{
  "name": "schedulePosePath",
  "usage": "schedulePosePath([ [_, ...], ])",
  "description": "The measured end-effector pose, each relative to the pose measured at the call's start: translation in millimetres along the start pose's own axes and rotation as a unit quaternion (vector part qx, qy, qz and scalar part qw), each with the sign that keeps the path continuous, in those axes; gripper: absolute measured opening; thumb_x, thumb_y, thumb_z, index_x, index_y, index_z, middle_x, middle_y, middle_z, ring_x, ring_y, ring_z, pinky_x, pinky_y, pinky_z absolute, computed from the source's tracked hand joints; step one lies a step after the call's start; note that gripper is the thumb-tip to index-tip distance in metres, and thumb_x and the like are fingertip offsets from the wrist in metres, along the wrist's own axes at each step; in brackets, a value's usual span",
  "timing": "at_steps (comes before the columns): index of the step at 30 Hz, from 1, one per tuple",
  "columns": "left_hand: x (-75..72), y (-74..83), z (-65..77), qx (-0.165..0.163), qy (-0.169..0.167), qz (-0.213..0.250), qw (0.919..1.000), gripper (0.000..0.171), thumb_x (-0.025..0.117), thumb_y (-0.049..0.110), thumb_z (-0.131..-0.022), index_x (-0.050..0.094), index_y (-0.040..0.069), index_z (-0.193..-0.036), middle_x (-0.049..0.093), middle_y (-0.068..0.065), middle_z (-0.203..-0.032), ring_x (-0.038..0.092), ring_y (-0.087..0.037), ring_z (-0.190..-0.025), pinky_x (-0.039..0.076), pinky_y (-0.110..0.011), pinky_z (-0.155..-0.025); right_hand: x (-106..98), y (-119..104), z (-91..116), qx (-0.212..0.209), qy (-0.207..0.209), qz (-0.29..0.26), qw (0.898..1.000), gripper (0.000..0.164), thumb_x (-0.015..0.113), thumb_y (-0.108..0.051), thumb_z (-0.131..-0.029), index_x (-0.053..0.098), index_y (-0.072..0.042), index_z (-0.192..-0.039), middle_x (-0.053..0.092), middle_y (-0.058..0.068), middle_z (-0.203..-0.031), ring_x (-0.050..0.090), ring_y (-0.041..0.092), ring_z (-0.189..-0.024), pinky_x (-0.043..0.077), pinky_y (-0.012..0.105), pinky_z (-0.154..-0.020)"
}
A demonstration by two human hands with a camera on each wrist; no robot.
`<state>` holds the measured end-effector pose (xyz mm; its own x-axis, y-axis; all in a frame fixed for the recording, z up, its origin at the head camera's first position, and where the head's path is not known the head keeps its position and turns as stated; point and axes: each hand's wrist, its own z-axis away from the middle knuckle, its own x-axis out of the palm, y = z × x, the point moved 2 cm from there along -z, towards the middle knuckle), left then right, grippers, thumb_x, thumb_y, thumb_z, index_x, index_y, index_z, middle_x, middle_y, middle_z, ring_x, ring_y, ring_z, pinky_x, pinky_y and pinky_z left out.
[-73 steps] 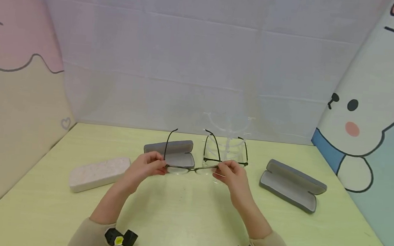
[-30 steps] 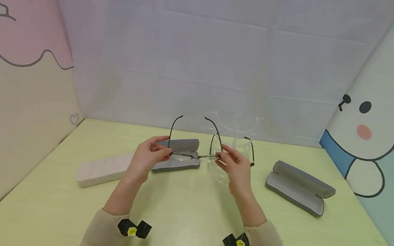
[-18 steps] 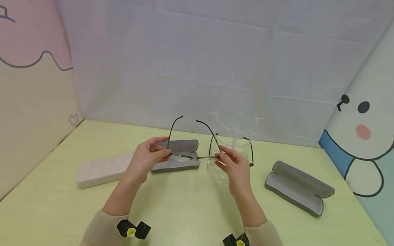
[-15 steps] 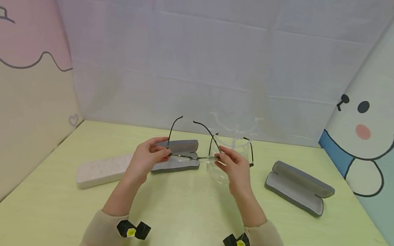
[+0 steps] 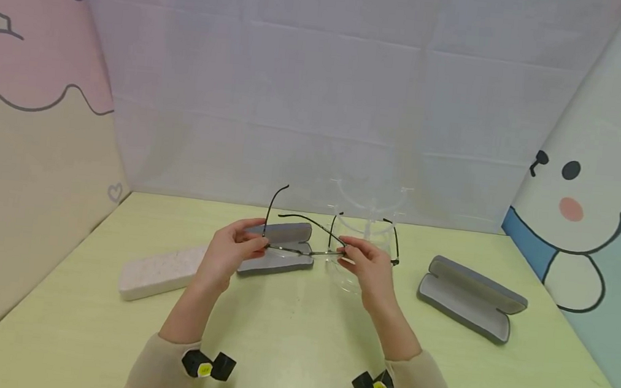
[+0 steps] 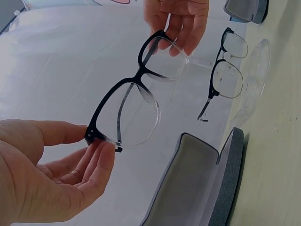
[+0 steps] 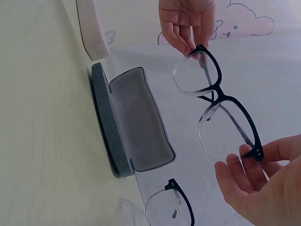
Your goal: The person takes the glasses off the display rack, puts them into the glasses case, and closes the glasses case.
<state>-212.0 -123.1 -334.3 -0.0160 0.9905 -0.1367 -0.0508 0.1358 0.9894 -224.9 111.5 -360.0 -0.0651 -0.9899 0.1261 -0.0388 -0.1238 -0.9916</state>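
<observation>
My left hand (image 5: 228,251) pinches the left hinge corner of a pair of eyeglasses (image 5: 305,253), and my right hand (image 5: 368,270) pinches the right corner. Raised above the table, the eyeglasses have a black upper rim and clear lower rims, plain in the left wrist view. The left temple points away from me, while the right temple slants inward, partly folded. Just behind lies an open grey glasses case (image 5: 276,267), partly covered by my left hand. A second pair of eyeglasses (image 6: 214,80) sits on a clear display stand (image 5: 369,214) behind my right hand.
Another open grey glasses case (image 5: 470,300) lies on the right of the pale yellow table (image 5: 291,352). On the left is a closed whitish glasses case (image 5: 162,270). A white cloth backdrop (image 5: 297,94) stands behind, with cartoon-printed panels on both sides.
Both hands have lifted the eyeglasses slightly since the earliest frame. The right temple has swung inward to the left, from pointing away to partly folded. The left temple stays extended.
</observation>
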Motion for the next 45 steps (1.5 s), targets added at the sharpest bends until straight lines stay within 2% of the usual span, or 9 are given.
schedulePosePath([
  [7, 0.1, -1.3, -2.1, 0.000, -0.004, 0.000, 1.0000, 0.043, 0.060, 0.008, -0.087, 0.051, 0.009, -0.128, 0.061, -0.006, -0.093, 0.063, -0.010, -0.074, 0.052, -0.031, -0.080, -0.5, 0.3, -1.2, -0.003, -0.006, 0.024, 1.000, 0.024, 0.048, 0.000, -0.089, 0.062, 0.007, -0.107, 0.062, 0.005, -0.090, 0.060, 0.023, -0.090, 0.053, 0.030, -0.078],
  [13, 0.0, -2.3, -3.5, -0.002, -0.006, 0.001, 1.0000, 0.042, 0.060, 0.007, -0.087, 0.051, 0.010, -0.128, 0.060, -0.005, -0.092, 0.062, -0.010, -0.074, 0.051, -0.034, -0.083, -0.1, -1.7, -0.6, -0.008, -0.014, 0.047, 0.999, 0.023, 0.047, 0.000, -0.089, 0.063, 0.010, -0.102, 0.062, 0.006, -0.090, 0.060, 0.017, -0.084, 0.054, 0.030, -0.077],
  [15, 0.3, -2.7, -3.9, -0.002, -0.009, 0.001, 1.0000, 0.042, 0.060, 0.007, -0.087, 0.051, 0.010, -0.128, 0.060, -0.006, -0.092, 0.062, -0.010, -0.074, 0.051, -0.036, -0.084, 0.0, -2.0, -0.1, -0.009, -0.015, 0.056, 0.998, 0.022, 0.046, 0.001, -0.088, 0.063, 0.010, -0.100, 0.062, 0.007, -0.090, 0.060, 0.019, -0.085, 0.054, 0.030, -0.077],
  [19, 0.3, -2.8, -3.8, -0.001, -0.008, 0.000, 1.0000, 0.042, 0.060, 0.008, -0.087, 0.051, 0.009, -0.128, 0.060, -0.006, -0.093, 0.062, -0.010, -0.074, 0.052, -0.031, -0.080, 0.5, -2.9, 0.6, -0.014, -0.020, 0.070, 0.997, 0.022, 0.046, 0.002, -0.088, 0.064, 0.010, -0.098, 0.061, 0.012, -0.094, 0.060, 0.022, -0.087, 0.054, 0.030, -0.076],
  [23, -0.8, -2.8, -3.2, 0.000, -0.008, -0.002, 1.0000, 0.042, 0.060, 0.008, -0.087, 0.052, 0.009, -0.128, 0.060, -0.005, -0.092, 0.062, -0.010, -0.073, 0.053, -0.029, -0.078, 1.0, -3.5, 1.4, -0.016, -0.026, 0.073, 0.997, 0.022, 0.046, 0.001, -0.089, 0.064, 0.010, -0.100, 0.061, 0.015, -0.097, 0.060, 0.020, -0.086, 0.054, 0.031, -0.077],
  [29, -0.5, -2.7, -3.5, 0.003, -0.016, -0.005, 0.9999, 0.042, 0.060, 0.009, -0.087, 0.052, 0.009, -0.128, 0.060, -0.004, -0.090, 0.062, -0.010, -0.073, 0.053, -0.029, -0.078, -0.9, -3.6, 1.9, -0.016, -0.025, 0.071, 0.997, 0.022, 0.046, 0.001, -0.089, 0.063, 0.010, -0.100, 0.061, 0.012, -0.095, 0.060, 0.017, -0.083, 0.054, 0.031, -0.077],
  [37, 2.4, -2.5, -3.4, 0.008, -0.033, -0.023, 0.9992, 0.039, 0.058, 0.005, -0.086, 0.055, 0.007, -0.125, 0.059, -0.001, -0.083, 0.062, -0.009, -0.074, 0.051, -0.036, -0.083, -3.6, -3.8, 2.4, -0.019, -0.026, 0.067, 0.997, 0.023, 0.046, 0.001, -0.089, 0.063, 0.011, -0.101, 0.062, 0.014, -0.096, 0.060, 0.012, -0.080, 0.053, 0.029, -0.078],
  [42, 3.2, -3.9, -1.1, 0.010, -0.042, -0.050, 0.9978, 0.035, 0.057, 0.006, -0.087, 0.058, 0.008, -0.122, 0.063, -0.010, -0.097, 0.065, -0.014, -0.082, 0.050, -0.036, -0.086, -4.2, -3.6, 1.7, -0.022, -0.025, 0.067, 0.997, 0.022, 0.046, 0.002, -0.088, 0.063, 0.012, -0.100, 0.062, 0.006, -0.087, 0.060, 0.015, -0.081, 0.053, 0.028, -0.078],
  [45, 3.4, -4.5, 0.2, 0.008, -0.046, -0.069, 0.9965, 0.031, 0.056, 0.008, -0.088, 0.061, 0.008, -0.119, 0.063, -0.012, -0.107, 0.065, -0.016, -0.085, 0.048, -0.038, -0.088, -3.9, -3.4, 1.4, -0.024, -0.026, 0.067, 0.997, 0.022, 0.047, 0.003, -0.088, 0.062, 0.012, -0.100, 0.062, 0.006, -0.088, 0.061, 0.017, -0.082, 0.053, 0.027, -0.078],
])
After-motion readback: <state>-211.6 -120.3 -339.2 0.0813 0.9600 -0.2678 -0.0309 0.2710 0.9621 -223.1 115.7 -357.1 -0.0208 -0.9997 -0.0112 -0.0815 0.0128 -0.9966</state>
